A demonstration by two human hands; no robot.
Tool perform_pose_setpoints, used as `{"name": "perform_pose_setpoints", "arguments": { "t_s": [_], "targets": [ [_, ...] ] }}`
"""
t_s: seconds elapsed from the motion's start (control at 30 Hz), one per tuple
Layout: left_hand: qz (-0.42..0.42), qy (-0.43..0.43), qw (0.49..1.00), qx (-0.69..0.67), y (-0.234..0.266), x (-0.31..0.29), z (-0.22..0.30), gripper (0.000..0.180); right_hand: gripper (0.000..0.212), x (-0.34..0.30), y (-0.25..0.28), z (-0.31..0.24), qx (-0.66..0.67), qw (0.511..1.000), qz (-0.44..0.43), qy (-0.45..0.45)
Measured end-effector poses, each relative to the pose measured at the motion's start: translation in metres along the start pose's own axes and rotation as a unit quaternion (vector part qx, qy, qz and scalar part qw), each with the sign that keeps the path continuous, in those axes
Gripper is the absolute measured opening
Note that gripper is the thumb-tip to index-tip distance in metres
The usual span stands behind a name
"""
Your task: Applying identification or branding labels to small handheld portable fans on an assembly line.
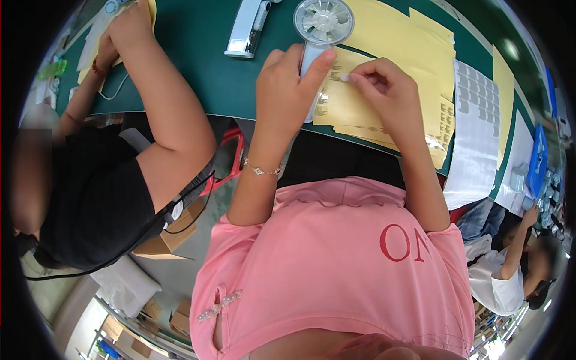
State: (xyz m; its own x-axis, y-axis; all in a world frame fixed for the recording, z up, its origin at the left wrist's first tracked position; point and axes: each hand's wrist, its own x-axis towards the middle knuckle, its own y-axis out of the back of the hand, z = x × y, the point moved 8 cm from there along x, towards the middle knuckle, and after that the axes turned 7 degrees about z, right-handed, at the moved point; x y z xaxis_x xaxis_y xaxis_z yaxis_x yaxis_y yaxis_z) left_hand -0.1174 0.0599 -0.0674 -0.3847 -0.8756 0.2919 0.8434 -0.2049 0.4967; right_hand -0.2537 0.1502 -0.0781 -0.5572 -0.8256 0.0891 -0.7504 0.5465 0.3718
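Note:
My left hand (281, 90) is wrapped round the pale blue handle of a small handheld fan (324, 21), whose round clear head points away from me. Close to its right, my right hand (386, 90) pinches a small whitish label (345, 77) between thumb and fingertip. Beneath both hands lie yellow label sheets (408, 57) with small dark print, overlapping on the green table (180, 66). A white sheet of grey stickers (477, 114) hangs over the near table edge, right of my right hand.
Left of the fan lies another pale blue device (247, 30). A co-worker in black (102, 198) sits at my left, hands over yellow sheets. At far right, a person in white (501, 276) is near a blue tray (538, 162) and several small pale blue parts. Cardboard boxes (171, 234) stand on the floor.

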Motion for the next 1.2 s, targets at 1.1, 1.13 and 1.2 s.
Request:
{"name": "perform_pose_setpoints", "arguments": {
  "t_s": [1.1, 1.13, 1.2],
  "targets": [
    [0.03, 0.123, 0.947, -0.297, 0.014, -0.005, 0.005, 0.055, 0.008, -0.004, 0.007, -0.018, 0.12, 0.986, -0.107, 0.05],
    [0.022, 0.145, 0.925, -0.351, 0.014, -0.006, 0.006, 0.058, 0.008, -0.006, 0.01, -0.022, 0.144, 0.983, -0.104, 0.038],
    [-0.012, 0.163, 0.885, -0.437, 0.007, -0.007, 0.008, 0.063, 0.007, -0.013, 0.018, -0.031, 0.174, 0.979, -0.101, 0.019]
  ]
}}
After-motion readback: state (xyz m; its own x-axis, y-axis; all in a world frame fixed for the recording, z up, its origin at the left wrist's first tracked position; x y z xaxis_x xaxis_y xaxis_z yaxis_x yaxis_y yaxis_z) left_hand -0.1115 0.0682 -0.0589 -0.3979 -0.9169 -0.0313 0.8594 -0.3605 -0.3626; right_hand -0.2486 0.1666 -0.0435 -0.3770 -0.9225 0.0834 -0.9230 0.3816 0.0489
